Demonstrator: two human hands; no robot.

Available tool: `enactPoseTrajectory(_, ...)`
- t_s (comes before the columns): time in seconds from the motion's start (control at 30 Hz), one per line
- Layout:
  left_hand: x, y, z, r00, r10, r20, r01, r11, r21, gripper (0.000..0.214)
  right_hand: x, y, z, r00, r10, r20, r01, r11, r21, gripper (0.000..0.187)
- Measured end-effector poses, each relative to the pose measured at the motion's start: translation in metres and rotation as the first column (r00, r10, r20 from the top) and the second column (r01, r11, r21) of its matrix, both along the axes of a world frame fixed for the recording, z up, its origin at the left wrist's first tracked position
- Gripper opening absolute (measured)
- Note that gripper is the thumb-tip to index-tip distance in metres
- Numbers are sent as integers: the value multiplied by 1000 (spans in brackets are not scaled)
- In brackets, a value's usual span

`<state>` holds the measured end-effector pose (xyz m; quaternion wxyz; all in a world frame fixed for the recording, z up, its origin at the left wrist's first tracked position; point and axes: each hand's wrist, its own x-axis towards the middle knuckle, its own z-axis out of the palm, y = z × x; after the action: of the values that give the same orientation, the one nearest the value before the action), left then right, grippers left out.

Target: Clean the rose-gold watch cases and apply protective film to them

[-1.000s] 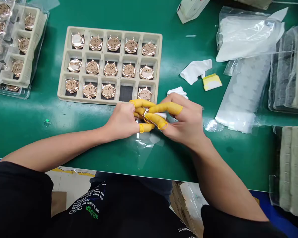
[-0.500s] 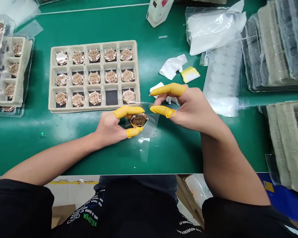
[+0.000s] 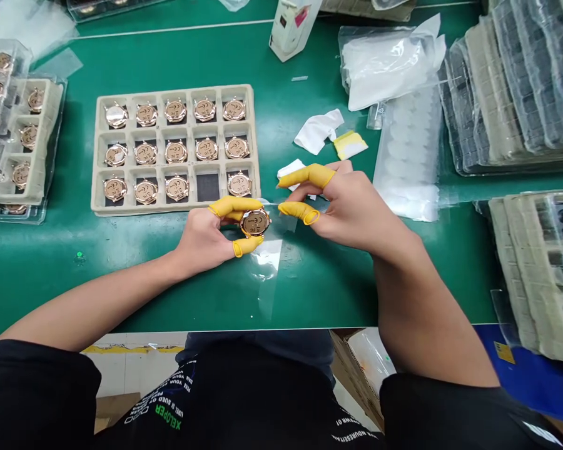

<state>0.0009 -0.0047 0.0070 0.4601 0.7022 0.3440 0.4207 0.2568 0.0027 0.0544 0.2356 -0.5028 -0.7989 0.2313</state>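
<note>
My left hand (image 3: 220,231), with yellow finger cots on thumb and finger, grips a rose-gold watch case (image 3: 255,222) by its edges, its printed back facing up. Just to the right, my right hand (image 3: 328,197), also in yellow finger cots, pinches a thin clear film (image 3: 273,204) seen nearly edge-on. That film reaches toward the top of the watch case; whether they touch I cannot tell. Beyond the left hand lies a beige tray (image 3: 94,150) of similar watch cases, with one bare compartment in its near row. Clear plastic sheets (image 3: 266,262) lie on the green table below the watch case.
Stacked trays of watch cases (image 3: 51,137) stand at the left. White cloths (image 3: 318,131), a yellow-and-white packet (image 3: 350,145) and plastic bags (image 3: 389,62) lie right of the tray. Tall tray stacks (image 3: 511,94) line the right side. A white box (image 3: 293,28) stands at the back.
The film between the hands has swung from a longer visible strip to a short, thin line. The watch case has turned slightly in my left hand. The whole view has shifted a little.
</note>
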Motion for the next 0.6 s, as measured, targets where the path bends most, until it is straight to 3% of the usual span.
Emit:
enactPoseTrajectory(0.13,0,-1,0,1000,-8,-17,8,999,-53,50,0,0,-3,998,45,40,-46,999,23,9)
enactPoseTrajectory(0.27,1,1,3,1000,9,10,-6,971,-238,55,-1,-2,-2,997,40,67,-50,985,163,9)
enactPoseTrajectory(0.37,3,4,4,997,39,69,-10,924,-382,58,-4,-5,5,995,62,-84,-42,975,220,9)
enactPoseTrajectory(0.43,4,7,4,995,64,81,-24,907,-421,60,-9,-6,10,911,28,-410,34,989,142,22)
enactPoseTrajectory(0.5,4,8,3,994,72,77,-32,902,-431,60,-18,-9,11,723,-125,-680,145,989,-28,34)
enactPoseTrajectory(0.53,4,8,3,995,71,76,-31,901,-432,60,-24,-10,10,651,-217,-728,183,975,-128,35)
enactPoseTrajectory(0.6,4,8,3,995,69,77,-28,899,-437,60,-38,-14,3,621,-370,-691,201,927,-316,30)
